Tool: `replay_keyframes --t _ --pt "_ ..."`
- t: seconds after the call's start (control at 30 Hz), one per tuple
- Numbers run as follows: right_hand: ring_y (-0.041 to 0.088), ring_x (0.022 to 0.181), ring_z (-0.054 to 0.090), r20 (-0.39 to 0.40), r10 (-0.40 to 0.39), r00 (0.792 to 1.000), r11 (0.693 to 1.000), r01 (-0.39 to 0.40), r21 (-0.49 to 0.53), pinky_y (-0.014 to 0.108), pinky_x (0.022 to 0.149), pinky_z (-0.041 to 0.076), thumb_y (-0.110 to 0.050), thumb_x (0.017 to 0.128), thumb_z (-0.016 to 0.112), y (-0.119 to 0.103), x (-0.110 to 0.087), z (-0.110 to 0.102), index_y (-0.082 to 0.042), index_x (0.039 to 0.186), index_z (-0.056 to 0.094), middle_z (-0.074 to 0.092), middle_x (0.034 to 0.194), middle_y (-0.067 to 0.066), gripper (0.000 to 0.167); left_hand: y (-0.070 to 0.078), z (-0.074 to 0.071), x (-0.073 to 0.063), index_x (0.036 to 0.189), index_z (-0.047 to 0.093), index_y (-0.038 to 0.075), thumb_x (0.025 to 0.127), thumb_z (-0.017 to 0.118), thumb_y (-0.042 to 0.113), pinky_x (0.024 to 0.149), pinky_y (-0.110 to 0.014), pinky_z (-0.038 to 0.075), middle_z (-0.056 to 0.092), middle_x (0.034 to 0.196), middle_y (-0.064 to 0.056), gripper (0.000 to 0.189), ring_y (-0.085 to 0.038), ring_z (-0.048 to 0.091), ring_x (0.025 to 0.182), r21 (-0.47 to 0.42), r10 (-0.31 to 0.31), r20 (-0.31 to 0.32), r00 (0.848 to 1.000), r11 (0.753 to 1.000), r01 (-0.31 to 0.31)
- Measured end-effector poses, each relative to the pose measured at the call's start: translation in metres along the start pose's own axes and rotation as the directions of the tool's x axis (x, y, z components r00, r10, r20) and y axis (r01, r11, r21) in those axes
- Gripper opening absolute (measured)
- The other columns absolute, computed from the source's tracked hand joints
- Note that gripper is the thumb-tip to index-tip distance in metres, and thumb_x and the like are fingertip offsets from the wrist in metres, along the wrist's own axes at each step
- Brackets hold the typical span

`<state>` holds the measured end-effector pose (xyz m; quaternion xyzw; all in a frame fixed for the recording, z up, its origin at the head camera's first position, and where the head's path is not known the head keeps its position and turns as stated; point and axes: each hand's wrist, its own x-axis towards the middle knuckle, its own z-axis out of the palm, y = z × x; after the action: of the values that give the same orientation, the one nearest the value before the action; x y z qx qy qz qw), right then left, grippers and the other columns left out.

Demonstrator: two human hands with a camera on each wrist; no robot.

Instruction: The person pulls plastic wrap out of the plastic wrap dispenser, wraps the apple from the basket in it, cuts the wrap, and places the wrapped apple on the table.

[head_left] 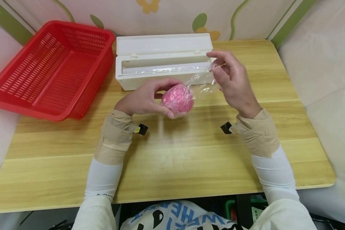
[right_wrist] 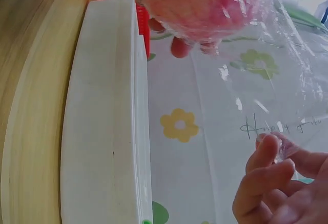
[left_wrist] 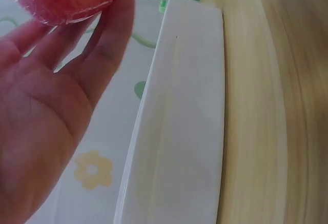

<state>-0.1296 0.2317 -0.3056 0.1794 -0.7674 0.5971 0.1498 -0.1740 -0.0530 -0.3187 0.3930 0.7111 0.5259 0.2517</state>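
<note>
My left hand [head_left: 149,99] holds a round pink fruit [head_left: 178,99], apple-like, with its fingers and thumb curled around the side. Clear cling film [head_left: 202,86] covers the fruit and stretches off to the right as a loose, wrinkled tail. At the far end of that tail, my right hand [head_left: 233,80] pinches the film between thumb and fingers. In the right wrist view a dark spot shows on the pink and yellowish skin of the fruit [right_wrist: 200,3]. Both hands are raised in front of an open white cling film box [head_left: 149,81], where a roll [head_left: 166,68] lies.
A red plastic basket [head_left: 74,105] stands on the left of the wooden table [head_left: 172,166]. The box's lid [head_left: 164,44] is tipped back against the flower-patterned wall covering [head_left: 172,19]. Behind the table's front edge is the person's printed shirt [head_left: 178,217].
</note>
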Motion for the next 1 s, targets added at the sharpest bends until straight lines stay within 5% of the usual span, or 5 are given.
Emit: replay_keyframes --t 0.27,0.4,0.63,0.77,1.0 --pt "0.018 0.078 0.053 0.006 0.066 0.998 0.985 -0.064 -0.159 0.028 0.074 0.041 -0.044 0.106 0.057 -0.005 -0.002 -0.001 -0.001 0.119 0.069 0.061 0.098 -0.002 0.047 -0.001 -0.001 0.000 0.156 0.047 0.015 0.080 0.093 0.012 0.109 -0.044 0.055 0.057 0.147 0.000 0.089 -0.019 0.055 0.134 0.012 -0.045 0.063 0.997 0.999 0.044" --pt "0.018 0.078 0.057 0.005 0.212 0.977 0.948 -0.205 -0.243 0.029 0.065 0.043 -0.042 0.108 0.048 -0.011 -0.001 -0.007 -0.012 0.131 0.063 0.060 0.111 0.002 0.041 0.004 -0.001 -0.001 0.157 0.044 0.012 0.077 0.097 0.020 0.109 -0.042 0.055 0.057 0.149 -0.002 0.097 -0.017 0.056 0.134 0.148 -0.034 -0.021 0.999 0.988 0.037" --pt "0.024 0.092 0.064 -0.073 0.340 0.938 0.918 -0.348 -0.189 0.034 0.070 0.050 -0.047 0.098 0.064 -0.010 0.002 -0.008 -0.025 0.121 0.046 0.056 0.122 -0.002 0.037 0.017 0.005 0.000 0.159 0.042 0.007 0.072 0.099 0.042 0.112 -0.044 0.052 0.057 0.151 -0.011 0.110 -0.027 0.053 0.135 0.566 0.071 -0.218 0.973 0.822 0.067" --pt "0.018 0.116 0.055 -0.088 0.280 0.956 0.939 -0.292 -0.179 0.038 0.095 0.044 -0.040 0.095 0.070 -0.009 0.003 -0.005 -0.020 0.105 0.060 0.055 0.121 -0.006 0.024 0.020 0.008 0.000 0.160 0.040 0.011 0.072 0.099 0.040 0.110 -0.045 0.053 0.059 0.148 -0.012 0.111 -0.028 0.052 0.134 0.596 0.084 -0.247 0.965 0.799 0.083" --pt "0.010 0.135 0.045 -0.075 0.309 0.948 0.927 -0.318 -0.199 0.033 0.088 0.048 -0.032 0.093 0.079 -0.010 0.003 0.002 -0.010 0.089 0.074 0.055 0.143 0.003 0.023 0.018 0.011 0.002 0.162 0.037 0.013 0.071 0.098 0.042 0.111 -0.044 0.053 0.061 0.147 -0.011 0.113 -0.028 0.054 0.133 0.630 0.117 -0.252 0.961 0.774 0.071"
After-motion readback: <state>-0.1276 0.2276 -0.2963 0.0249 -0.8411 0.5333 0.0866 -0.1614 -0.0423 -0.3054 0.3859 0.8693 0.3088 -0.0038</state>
